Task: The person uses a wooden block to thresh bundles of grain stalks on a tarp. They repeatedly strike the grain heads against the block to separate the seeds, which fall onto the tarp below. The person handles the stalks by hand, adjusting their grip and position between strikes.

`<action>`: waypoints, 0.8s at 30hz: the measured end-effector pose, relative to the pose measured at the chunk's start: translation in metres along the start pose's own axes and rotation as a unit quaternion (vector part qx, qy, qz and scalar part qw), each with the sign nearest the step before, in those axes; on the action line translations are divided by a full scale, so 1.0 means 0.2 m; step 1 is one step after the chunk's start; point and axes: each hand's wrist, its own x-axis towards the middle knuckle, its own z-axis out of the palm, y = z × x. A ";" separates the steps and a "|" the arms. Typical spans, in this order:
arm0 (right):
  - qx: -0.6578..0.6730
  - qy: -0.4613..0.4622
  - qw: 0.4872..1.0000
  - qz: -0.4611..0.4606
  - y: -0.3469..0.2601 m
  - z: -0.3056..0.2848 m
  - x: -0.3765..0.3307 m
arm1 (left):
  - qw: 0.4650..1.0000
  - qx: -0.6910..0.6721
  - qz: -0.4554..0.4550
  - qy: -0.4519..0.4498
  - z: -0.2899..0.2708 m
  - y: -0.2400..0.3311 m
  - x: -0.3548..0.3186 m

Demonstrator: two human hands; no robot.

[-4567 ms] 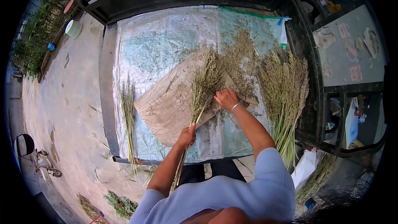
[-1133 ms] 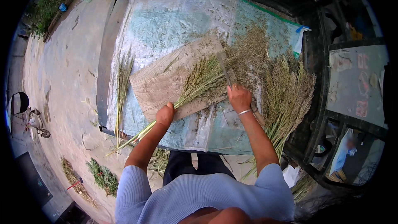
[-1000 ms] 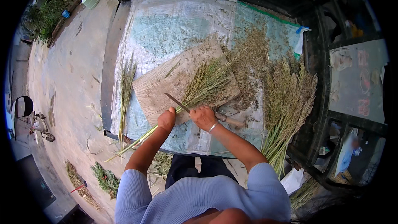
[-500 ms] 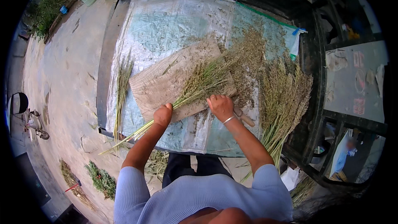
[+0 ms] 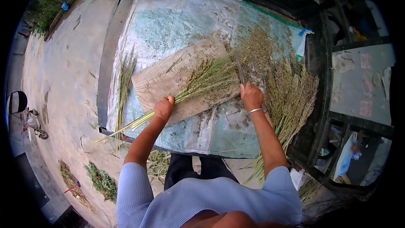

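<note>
My left hand (image 5: 163, 107) is closed round the pale lower stems of a bundle of seed-headed stalks (image 5: 206, 76). The loose stem ends stick out past my hand toward the lower left. The seed heads lie spread across a worn wooden board (image 5: 158, 76), near its right end. In my right hand (image 5: 252, 97) is a long narrow-bladed knife (image 5: 240, 67), its blade pointing away from me just right of the seed heads. The handle is mostly hidden by my fingers.
Loose seeds and chaff (image 5: 255, 46) cover part of the pale woven sheet (image 5: 168, 21). A large sheaf of uncut-looking stalks (image 5: 291, 93) lies at the right, and a thin bunch of stalks (image 5: 125, 84) at the left. A dark metal frame (image 5: 320, 67) borders the right side.
My right hand has moved right and slightly away from me, and the blade now stands out beyond the seed heads. My left hand keeps its hold, shifted slightly down and left.
</note>
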 end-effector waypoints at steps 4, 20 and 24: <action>0.183 -0.027 0.964 -0.190 -0.67 0.10 -0.10 | 0.996 0.080 0.012 0.022 -0.03 0.01 0.01; 0.083 0.034 0.996 0.026 -0.16 -0.05 -0.05 | 1.000 -0.011 -0.022 0.009 0.00 0.05 -0.01; 0.135 -0.084 0.986 -0.056 -0.51 0.18 -0.18 | 0.994 -0.106 -0.012 0.015 -0.03 0.00 -0.02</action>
